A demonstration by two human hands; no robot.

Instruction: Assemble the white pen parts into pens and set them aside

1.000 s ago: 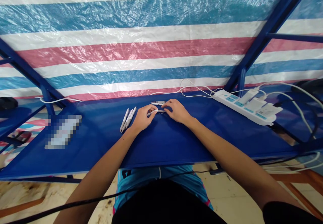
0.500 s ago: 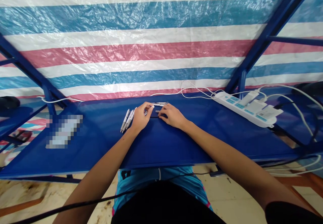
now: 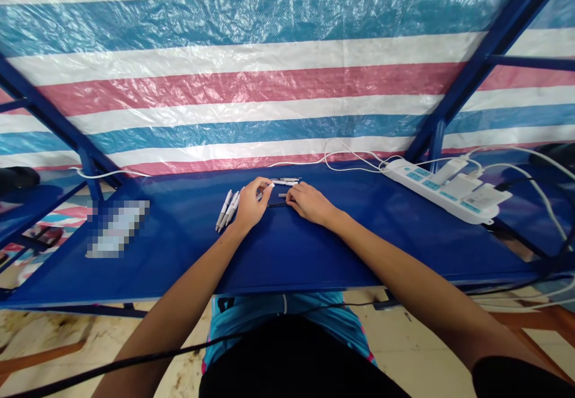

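two hands (image 3: 281,201) on one bench (image 3: 179,254). one power strip (image 3: 438,191) carrying three white chargers (image 3: 462,185). pens: at least three in the loose group (image 3: 228,209) left of the hands, two more (image 3: 285,181) beyond them. one thin dark rod (image 3: 277,204) between the hands.

Slim white retractable pens (image 3: 228,209) lie bunched and slanted, with a thin black rod (image 3: 277,204) lying flat nearby.
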